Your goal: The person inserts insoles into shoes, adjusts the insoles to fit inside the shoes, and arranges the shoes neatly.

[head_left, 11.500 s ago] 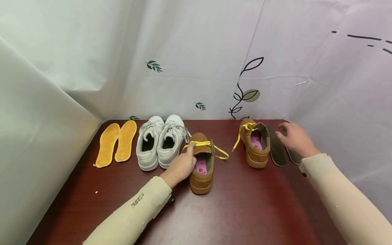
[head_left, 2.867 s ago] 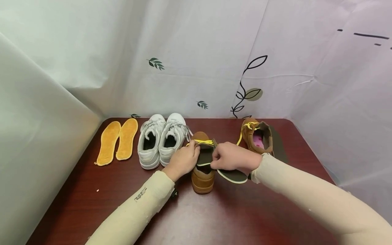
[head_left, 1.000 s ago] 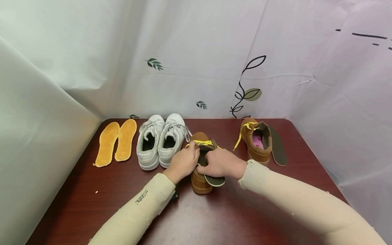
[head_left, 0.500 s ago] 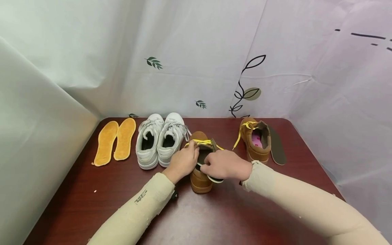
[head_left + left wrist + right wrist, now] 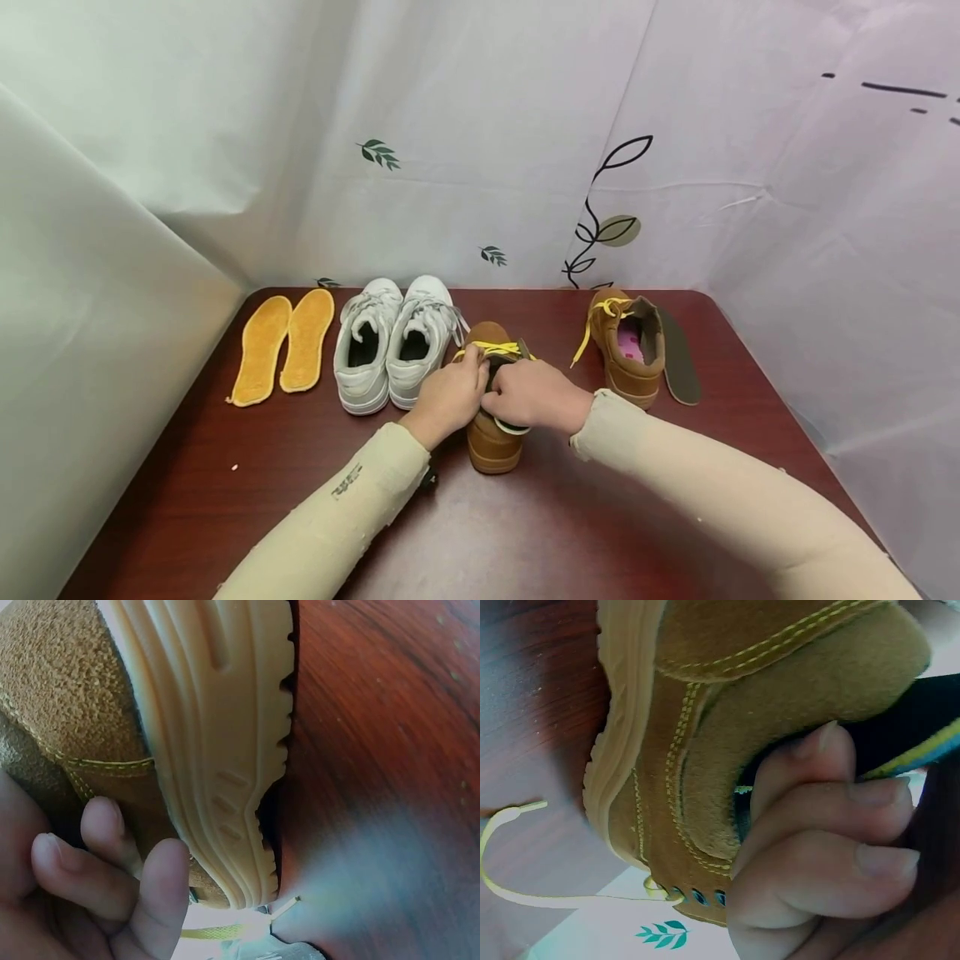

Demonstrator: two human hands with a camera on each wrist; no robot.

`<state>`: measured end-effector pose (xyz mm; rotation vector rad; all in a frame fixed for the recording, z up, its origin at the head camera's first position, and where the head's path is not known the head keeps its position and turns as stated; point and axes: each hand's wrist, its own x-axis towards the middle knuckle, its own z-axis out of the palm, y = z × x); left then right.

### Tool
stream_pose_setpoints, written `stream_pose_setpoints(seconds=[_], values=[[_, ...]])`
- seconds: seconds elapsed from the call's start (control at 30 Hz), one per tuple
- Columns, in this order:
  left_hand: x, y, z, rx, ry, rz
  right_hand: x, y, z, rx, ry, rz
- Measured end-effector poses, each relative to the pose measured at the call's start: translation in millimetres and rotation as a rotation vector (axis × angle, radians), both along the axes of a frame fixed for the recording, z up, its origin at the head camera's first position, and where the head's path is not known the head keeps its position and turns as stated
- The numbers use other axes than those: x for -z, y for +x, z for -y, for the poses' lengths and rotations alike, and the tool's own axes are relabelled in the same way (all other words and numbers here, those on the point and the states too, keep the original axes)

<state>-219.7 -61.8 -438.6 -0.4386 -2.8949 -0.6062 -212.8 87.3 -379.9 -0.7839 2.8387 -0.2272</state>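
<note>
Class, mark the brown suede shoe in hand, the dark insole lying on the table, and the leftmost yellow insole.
Brown suede shoe [image 5: 492, 443], head view, back of the heel.
Dark insole [image 5: 681, 362], head view, its midsection.
Leftmost yellow insole [image 5: 261, 350], head view, its midsection.

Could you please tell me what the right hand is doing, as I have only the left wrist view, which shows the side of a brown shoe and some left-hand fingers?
Observer: The right hand is holding a dark insole partly inside the opening of the brown shoe.
Operator: Thank you; is there a matching shoe on the table?
Observer: Yes, the head view shows a second brown shoe standing further to the right.
Operator: And what lies at the far left, please?
Observer: Two orange insoles, side by side.
</note>
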Motion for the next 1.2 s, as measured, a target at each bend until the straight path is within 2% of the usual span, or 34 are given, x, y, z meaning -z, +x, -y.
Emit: stream_pose_setpoints(seconds=[0.2, 0.4, 0.63, 0.97, 1.2], values=[[2.5, 0.1, -1.2, -0.003, 0.002, -0.013, 1.0, 5.1, -2.0, 0.023, 0.086, -0.006], [2.2, -1.4, -1.4, -0.020, 0.001, 0.023, -5.9, 14.1, -8.7, 0.041, 0.132, 0.028], [1.5, 0.3, 0.1, -0.028, 0.007, 0.027, -7.5, 17.7, -11.1, 0.024, 0.073, 0.038], [2.4, 0.5, -1.3, -0.033, 0.003, 0.052, -4.6, 16.4, -8.7, -0.084, -0.042, -0.048], [2.1, -0.5, -1.6, -0.029, 0.005, 0.056, 3.2, 12.7, -6.7, -0.066, -0.080, -0.100]])
